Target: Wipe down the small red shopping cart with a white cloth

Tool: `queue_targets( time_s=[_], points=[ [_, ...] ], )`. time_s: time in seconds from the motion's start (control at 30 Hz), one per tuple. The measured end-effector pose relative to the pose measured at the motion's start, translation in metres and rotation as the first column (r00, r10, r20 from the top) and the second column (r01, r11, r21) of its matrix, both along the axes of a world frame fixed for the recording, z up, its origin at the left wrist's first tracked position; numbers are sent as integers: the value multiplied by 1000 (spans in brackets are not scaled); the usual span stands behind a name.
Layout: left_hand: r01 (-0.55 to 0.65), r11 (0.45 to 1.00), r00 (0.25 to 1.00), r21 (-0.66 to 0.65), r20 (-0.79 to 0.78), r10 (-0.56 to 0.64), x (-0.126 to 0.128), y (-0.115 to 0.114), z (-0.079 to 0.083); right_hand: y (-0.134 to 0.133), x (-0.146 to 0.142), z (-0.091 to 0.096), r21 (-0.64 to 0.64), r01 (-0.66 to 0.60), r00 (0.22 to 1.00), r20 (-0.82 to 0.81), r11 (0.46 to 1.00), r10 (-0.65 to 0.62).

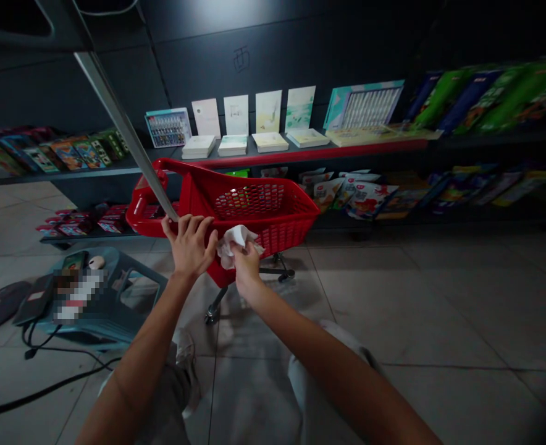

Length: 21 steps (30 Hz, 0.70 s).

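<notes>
A red plastic shopping cart (282,238) with perforated basket walls stands in front of me. My left hand (189,244) rests on its near rim, fingers spread and the thumb apart, holding nothing. To its right, my right hand (247,262) is closed around a crumpled white tissue (236,238). The tissue is pressed against the outside of the basket's near wall, just below the rim. Part of it is hidden in my fingers. The cart's red handle (136,207) lies to the left of my left hand.
A grey metal pole (120,120) slants down in front of the cart handle. At left, a blue-grey plastic stool (115,309) carries small items and cables. Dark shelves (273,159) behind the cart hold books, boxes and snack bags. A black cable (46,389) crosses the tiled floor.
</notes>
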<state>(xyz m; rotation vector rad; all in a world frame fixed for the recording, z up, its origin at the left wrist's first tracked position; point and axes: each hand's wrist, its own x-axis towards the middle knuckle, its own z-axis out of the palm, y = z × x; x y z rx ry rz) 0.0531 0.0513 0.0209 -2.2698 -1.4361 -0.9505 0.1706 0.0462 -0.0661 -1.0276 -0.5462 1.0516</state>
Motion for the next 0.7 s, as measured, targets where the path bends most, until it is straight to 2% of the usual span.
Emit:
queue_targets(
  time_s=[0.07,0.13,0.2,0.27,0.33,0.4,0.47,0.53,0.6,0.7],
  points=[
    [7,1000,1000,-29,8,-7,3,-2,0,-6,-13,4,58,42,972,229,997,-54],
    [13,999,1000,-46,12,-12,4,-3,1,-11,-25,9,179,46,904,412,983,-117],
    [17,999,1000,-48,10,-17,4,-4,1,-14,-30,11,281,-2,825,543,960,-157],
    [19,999,1000,-48,5,-19,3,-4,2,-14,-27,11,301,-87,726,672,950,-146],
    [19,998,1000,-56,6,-19,1,-3,3,-12,-20,6,230,-184,557,825,956,-92],
    [17,998,1000,-67,7,-17,-2,-1,5,-10,-11,0,97,-261,322,947,961,-8],
    [12,998,1000,-65,-3,-12,-6,1,5,-10,-2,-5,-31,-304,90,994,952,61],
    [5,999,1000,-52,-22,-6,-8,3,5,-11,7,-7,-100,-340,-71,994,935,81],
    [-2,999,999,-37,-41,1,-9,5,3,-12,18,-5,-117,-369,-149,987,922,66],
    [-6,1000,998,-31,-55,5,-10,7,1,-10,44,0,-95,-363,-165,986,927,36]
  ],
)
